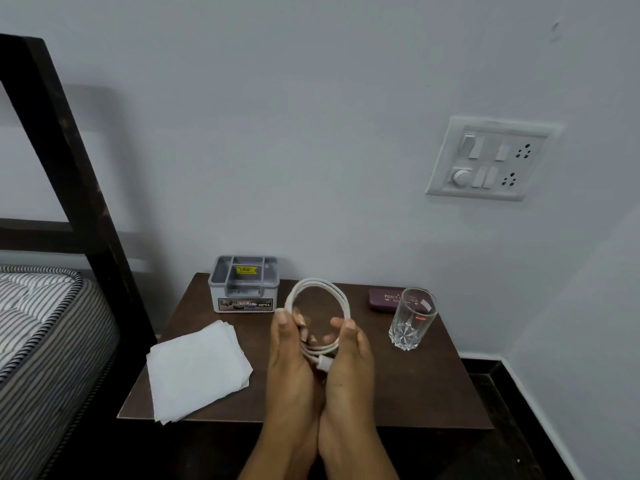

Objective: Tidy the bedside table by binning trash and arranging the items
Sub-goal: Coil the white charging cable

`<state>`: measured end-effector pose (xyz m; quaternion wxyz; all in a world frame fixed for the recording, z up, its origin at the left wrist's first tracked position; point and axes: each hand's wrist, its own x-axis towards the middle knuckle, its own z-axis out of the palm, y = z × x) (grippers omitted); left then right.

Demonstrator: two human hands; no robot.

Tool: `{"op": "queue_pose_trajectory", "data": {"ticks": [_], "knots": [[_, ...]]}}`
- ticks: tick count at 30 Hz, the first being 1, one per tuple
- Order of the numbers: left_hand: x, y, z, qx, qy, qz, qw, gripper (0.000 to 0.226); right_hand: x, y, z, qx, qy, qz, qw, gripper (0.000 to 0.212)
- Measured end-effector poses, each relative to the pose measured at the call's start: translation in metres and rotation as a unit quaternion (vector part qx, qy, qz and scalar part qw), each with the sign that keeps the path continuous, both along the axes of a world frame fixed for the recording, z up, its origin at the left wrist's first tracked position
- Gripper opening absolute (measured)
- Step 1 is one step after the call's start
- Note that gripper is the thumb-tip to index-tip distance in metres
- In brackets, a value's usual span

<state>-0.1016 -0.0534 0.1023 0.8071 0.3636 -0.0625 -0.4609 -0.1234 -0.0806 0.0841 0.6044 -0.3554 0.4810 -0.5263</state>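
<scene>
Head view — cable coil gripped between both hands.

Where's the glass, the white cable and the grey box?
glass (pixel 412 320): head view, middle of its clear wall.
white cable (pixel 317 281): head view, top of the coiled loop.
grey box (pixel 244 304): head view, label on its front wall.

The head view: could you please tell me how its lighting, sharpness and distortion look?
Head view: dim, even light without glare; the dark wooden bed frame casts a soft shadow on the wall; wide-angle distortion tilts the white wall switch plate; the coiled white cable looks slightly blurred.
</scene>
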Motion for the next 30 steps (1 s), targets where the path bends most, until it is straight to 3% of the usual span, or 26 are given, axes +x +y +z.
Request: {"op": "queue_pose_trajectory", "data": {"ticks": [2, 7, 9, 12, 14, 16, 18, 19, 21, 24, 27, 30], "knots": [[0.001, 0.000, 0.001, 0.006, 0.026, -0.022, 0.999, 0.034, 0.001, -0.001, 0.000, -0.007, 0.006, -0.009, 1.000, 0.028], [-0.005, 0.006, 0.001, -0.034, -0.036, -0.131, 0.990, 0.030, -0.011, -0.021, 0.007, -0.108, 0.055, -0.064, 0.990, 0.029], [0.003, 0.007, 0.004, -0.040, -0.042, -0.165, 0.985, 0.033, -0.027, -0.033, 0.005, -0.172, 0.103, -0.040, 0.979, 0.028], [0.026, 0.009, 0.007, -0.015, -0.025, -0.179, 0.983, 0.044, -0.054, -0.038, 0.004, -0.282, 0.277, 0.073, 0.916, 0.025], [0.034, 0.008, 0.003, 0.021, -0.033, -0.188, 0.981, 0.042, -0.060, -0.032, 0.009, -0.307, 0.318, 0.121, 0.889, 0.023], [0.034, 0.008, 0.001, 0.022, -0.028, -0.169, 0.985, 0.038, -0.052, -0.027, 0.011, -0.262, 0.270, 0.101, 0.921, 0.022], [0.028, 0.005, 0.000, -0.007, 0.007, -0.131, 0.991, 0.037, -0.044, -0.026, 0.016, -0.094, 0.091, 0.049, 0.990, 0.027], [0.024, 0.003, 0.000, -0.026, 0.033, -0.107, 0.993, 0.038, -0.041, -0.028, 0.019, -0.006, -0.015, 0.029, 0.999, 0.033], [0.014, -0.001, -0.002, -0.062, 0.084, -0.055, 0.993, 0.039, -0.040, -0.027, 0.021, 0.102, -0.158, 0.009, 0.982, 0.042], [0.006, -0.007, -0.006, -0.102, 0.149, -0.005, 0.984, 0.040, -0.035, -0.017, 0.022, 0.155, -0.292, 0.046, 0.943, 0.039], [0.012, -0.009, -0.006, -0.110, 0.163, 0.023, 0.980, 0.040, -0.028, -0.009, 0.024, 0.139, -0.301, 0.110, 0.937, 0.040], [0.018, -0.008, -0.005, -0.075, 0.099, 0.023, 0.992, 0.040, -0.023, -0.011, 0.017, 0.073, -0.192, 0.125, 0.971, 0.046]]}}
